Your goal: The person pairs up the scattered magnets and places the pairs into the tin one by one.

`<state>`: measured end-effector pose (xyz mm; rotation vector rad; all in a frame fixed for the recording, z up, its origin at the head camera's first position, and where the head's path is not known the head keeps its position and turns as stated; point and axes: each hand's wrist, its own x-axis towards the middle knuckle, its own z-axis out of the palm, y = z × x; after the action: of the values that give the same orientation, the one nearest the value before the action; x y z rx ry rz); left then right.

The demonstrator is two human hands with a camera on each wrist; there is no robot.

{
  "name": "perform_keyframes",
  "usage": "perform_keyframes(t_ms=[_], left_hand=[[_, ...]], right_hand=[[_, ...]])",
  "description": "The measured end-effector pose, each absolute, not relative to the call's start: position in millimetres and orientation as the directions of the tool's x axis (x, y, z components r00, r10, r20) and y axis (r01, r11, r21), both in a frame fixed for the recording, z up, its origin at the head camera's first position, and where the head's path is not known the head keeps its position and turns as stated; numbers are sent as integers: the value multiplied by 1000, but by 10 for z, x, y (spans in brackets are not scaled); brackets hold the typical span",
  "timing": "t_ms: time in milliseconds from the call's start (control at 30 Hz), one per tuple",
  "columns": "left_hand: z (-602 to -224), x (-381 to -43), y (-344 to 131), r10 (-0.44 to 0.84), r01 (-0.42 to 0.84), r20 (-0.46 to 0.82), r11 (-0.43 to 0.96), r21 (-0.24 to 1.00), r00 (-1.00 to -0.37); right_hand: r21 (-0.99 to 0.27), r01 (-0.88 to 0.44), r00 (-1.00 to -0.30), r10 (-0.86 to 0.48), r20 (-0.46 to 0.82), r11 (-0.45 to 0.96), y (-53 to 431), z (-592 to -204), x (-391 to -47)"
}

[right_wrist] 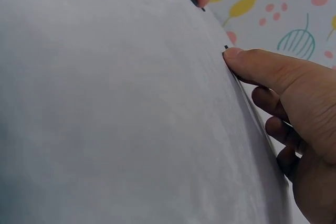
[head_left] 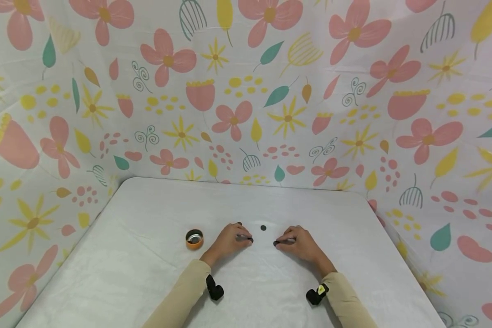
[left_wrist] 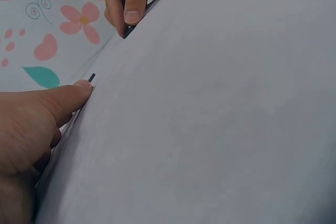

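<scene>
Two small black discs lie at the fingertips of my hands on the white-covered table. My left hand (head_left: 228,241) pinches one black disc (head_left: 251,240) close to the tabletop, and its thin dark edge (left_wrist: 92,77) pokes out past the thumb in the left wrist view. Opposite it, my right hand (head_left: 301,243) pinches a second disc (head_left: 276,243) between thumb and fingers, seen as a dark sliver (right_wrist: 226,49) in the right wrist view. Between and beyond both hands a third black disc (head_left: 263,228) lies flat. Another dark disc (head_left: 239,223) shows just behind the left fingers.
Left of my left hand stands a round orange tin (head_left: 194,245) with a shiny inside and something dark in it. The white table (head_left: 147,291) has rounded far corners. Flower-printed cloth (head_left: 233,120) surrounds it at the back and sides.
</scene>
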<state>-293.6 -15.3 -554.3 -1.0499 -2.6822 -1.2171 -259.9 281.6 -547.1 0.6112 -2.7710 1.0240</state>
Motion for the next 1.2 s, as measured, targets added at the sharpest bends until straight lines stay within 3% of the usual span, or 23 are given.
perform_keyframes(t_ms=[467, 767, 1200], left_hand=[[-5553, -2878, -47, 593, 617, 273, 513, 597, -757], [-5569, -2908, 33, 600, 574, 207, 521, 631, -772], [-5598, -2870, 41, 611, 633, 288, 477, 609, -737]], right_hand=[[-586, -492, -869, -404, 286, 644, 2729, -5475, -2656], [-581, -524, -847, -453, 279, 623, 2604, -5443, -2681], [-579, -533, -840, -467, 276, 617, 2574, -5450, -2679]])
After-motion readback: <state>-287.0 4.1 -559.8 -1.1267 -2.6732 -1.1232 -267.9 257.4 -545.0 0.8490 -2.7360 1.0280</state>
